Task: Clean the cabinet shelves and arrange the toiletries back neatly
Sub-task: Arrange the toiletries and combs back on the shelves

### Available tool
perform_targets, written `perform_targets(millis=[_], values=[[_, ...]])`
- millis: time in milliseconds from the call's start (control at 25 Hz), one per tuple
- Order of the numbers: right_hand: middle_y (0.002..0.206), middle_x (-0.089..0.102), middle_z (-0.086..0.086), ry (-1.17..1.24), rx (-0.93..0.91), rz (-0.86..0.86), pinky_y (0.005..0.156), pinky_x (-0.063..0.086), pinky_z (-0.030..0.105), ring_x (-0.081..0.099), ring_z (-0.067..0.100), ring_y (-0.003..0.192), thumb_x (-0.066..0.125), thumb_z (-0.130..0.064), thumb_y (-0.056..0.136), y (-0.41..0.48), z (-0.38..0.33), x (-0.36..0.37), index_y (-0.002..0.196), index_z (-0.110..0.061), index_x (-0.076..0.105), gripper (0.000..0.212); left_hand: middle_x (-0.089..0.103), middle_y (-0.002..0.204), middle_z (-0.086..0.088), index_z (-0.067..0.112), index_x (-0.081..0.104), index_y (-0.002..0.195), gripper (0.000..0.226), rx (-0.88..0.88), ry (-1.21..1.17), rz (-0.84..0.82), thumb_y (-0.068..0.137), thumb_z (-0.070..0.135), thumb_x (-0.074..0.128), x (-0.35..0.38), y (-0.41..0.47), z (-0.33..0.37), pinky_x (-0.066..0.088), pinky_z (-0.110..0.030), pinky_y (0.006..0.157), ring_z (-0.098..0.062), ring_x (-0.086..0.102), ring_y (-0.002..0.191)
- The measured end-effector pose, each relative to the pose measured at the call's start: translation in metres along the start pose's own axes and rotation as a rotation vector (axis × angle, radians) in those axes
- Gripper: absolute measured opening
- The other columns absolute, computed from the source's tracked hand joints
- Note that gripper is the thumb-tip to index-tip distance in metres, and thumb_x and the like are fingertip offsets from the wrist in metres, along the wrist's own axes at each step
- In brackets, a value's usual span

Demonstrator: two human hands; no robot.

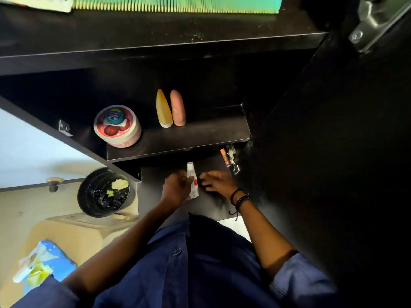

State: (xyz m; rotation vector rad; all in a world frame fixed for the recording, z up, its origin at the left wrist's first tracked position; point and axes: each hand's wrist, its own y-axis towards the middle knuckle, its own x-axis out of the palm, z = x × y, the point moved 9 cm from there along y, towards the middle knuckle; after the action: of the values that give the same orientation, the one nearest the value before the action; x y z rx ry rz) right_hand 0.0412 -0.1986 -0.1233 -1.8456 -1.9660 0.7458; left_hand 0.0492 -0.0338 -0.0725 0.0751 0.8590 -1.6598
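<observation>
I look down into a black cabinet. My left hand (175, 187) is closed around a white tube with red print (192, 180), held over the lowest shelf (211, 210). My right hand (219, 182) rests beside it, fingers spread, holding nothing; beaded bands circle its wrist. On the middle shelf (200, 136) stand a pink round jar (117, 126) with a small teal tin (114, 115) on its lid, a yellow bottle (164, 108) and a pink bottle (178, 107). A small orange stick (224, 156) lies at the lower shelf's back right.
The top shelf (155, 41) carries a green comb (178, 4) at its far edge. A black bin (104, 193) with scraps stands left of the cabinet. A blue wipes pack (47, 262) lies on a beige surface at lower left. A metal hinge (232, 158) sits by the open door (333, 152).
</observation>
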Motion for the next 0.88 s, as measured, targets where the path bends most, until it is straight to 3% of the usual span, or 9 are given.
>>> perform_targets(millis=[80, 120, 200, 280, 440, 560, 760, 840, 880], values=[[0.133, 0.055, 0.016, -0.483, -0.143, 0.298, 0.095, 0.048, 0.032, 0.057, 0.029, 0.117, 0.055, -0.014, 0.093, 0.017, -0.004, -0.034, 0.123, -0.004, 0.059, 0.031, 0.068, 0.093, -0.009, 0.011, 0.062, 0.096, 0.01, -0.014, -0.05, 0.02, 0.092, 0.02, 0.059, -0.007, -0.005, 0.0, 0.06, -0.041, 0.066, -0.026, 0.069, 0.082], [0.146, 0.041, 0.015, -0.662, -0.161, 0.329, 0.102, 0.044, 0.036, 0.048, 0.031, 0.126, 0.052, -0.013, 0.093, 0.024, -0.002, -0.04, 0.131, -0.007, 0.052, 0.039, 0.068, 0.093, -0.008, 0.012, 0.061, 0.096, 0.01, -0.002, -0.055, 0.026, 0.092, 0.02, 0.058, -0.01, -0.007, -0.002, 0.06, -0.042, 0.067, -0.026, 0.069, 0.082], [0.158, 0.008, 0.017, -0.893, -0.104, 0.237, 0.107, 0.04, 0.04, 0.037, 0.034, 0.133, 0.047, -0.014, 0.093, 0.04, 0.014, -0.033, 0.146, -0.009, 0.03, 0.056, 0.07, 0.091, -0.005, 0.015, 0.061, 0.095, 0.009, 0.039, -0.021, 0.044, 0.091, 0.023, 0.059, -0.018, -0.011, -0.01, 0.059, -0.045, 0.072, -0.023, 0.069, 0.083], [0.155, -0.007, 0.026, -1.046, -0.027, 0.176, 0.11, 0.035, 0.042, 0.029, 0.041, 0.136, 0.046, -0.019, 0.092, 0.051, 0.025, -0.024, 0.149, -0.007, 0.016, 0.066, 0.07, 0.085, -0.003, 0.019, 0.061, 0.092, 0.007, 0.051, 0.008, 0.065, 0.09, 0.026, 0.06, -0.029, -0.015, -0.02, 0.058, -0.046, 0.072, -0.021, 0.069, 0.079], [0.145, 0.023, 0.026, -1.09, 0.058, 0.234, 0.104, 0.042, 0.041, 0.043, 0.042, 0.123, 0.054, -0.019, 0.085, 0.062, 0.016, -0.028, 0.141, -0.007, 0.034, 0.06, 0.069, 0.082, 0.0, 0.02, 0.057, 0.091, 0.011, 0.047, 0.021, 0.12, 0.09, 0.03, 0.059, -0.051, -0.022, -0.032, 0.058, -0.046, 0.067, -0.019, 0.068, 0.073], [0.133, 0.035, 0.023, -1.07, 0.021, 0.277, 0.095, 0.046, 0.043, 0.051, 0.042, 0.114, 0.055, -0.012, 0.085, 0.056, 0.012, -0.025, 0.141, -0.008, 0.028, 0.061, 0.068, 0.083, -0.002, 0.019, 0.056, 0.089, 0.013, 0.049, 0.05, 0.154, 0.089, 0.031, 0.059, -0.062, -0.033, -0.04, 0.057, -0.047, 0.065, -0.022, 0.068, 0.073], [0.122, 0.056, 0.023, -0.958, 0.033, 0.368, 0.094, 0.044, 0.042, 0.056, 0.039, 0.113, 0.04, -0.015, 0.099, 0.048, 0.015, -0.021, 0.132, 0.001, 0.034, 0.038, 0.068, 0.082, -0.006, 0.012, 0.056, 0.09, 0.015, 0.083, 0.088, 0.168, 0.09, 0.026, 0.06, -0.071, -0.051, -0.044, 0.057, -0.047, 0.064, -0.024, 0.068, 0.073], [0.117, 0.06, 0.021, -0.902, 0.048, 0.313, 0.092, 0.045, 0.037, 0.057, 0.036, 0.111, 0.053, -0.017, 0.092, 0.045, 0.022, -0.012, 0.12, 0.0, 0.051, 0.033, 0.069, 0.081, -0.006, 0.011, 0.057, 0.091, 0.016, 0.104, 0.108, 0.17, 0.09, 0.027, 0.06, -0.073, -0.058, -0.045, 0.057, -0.047, 0.062, -0.024, 0.067, 0.071], [0.107, 0.065, 0.019, -0.868, 0.054, 0.243, 0.09, 0.047, 0.037, 0.06, 0.035, 0.105, 0.059, -0.02, 0.087, 0.043, 0.026, -0.002, 0.103, -0.004, 0.062, 0.023, 0.069, 0.081, -0.006, 0.011, 0.057, 0.09, 0.018, 0.109, 0.12, 0.171, 0.09, 0.028, 0.06, -0.074, -0.061, -0.045, 0.057, -0.047, 0.062, -0.024, 0.067, 0.071]])
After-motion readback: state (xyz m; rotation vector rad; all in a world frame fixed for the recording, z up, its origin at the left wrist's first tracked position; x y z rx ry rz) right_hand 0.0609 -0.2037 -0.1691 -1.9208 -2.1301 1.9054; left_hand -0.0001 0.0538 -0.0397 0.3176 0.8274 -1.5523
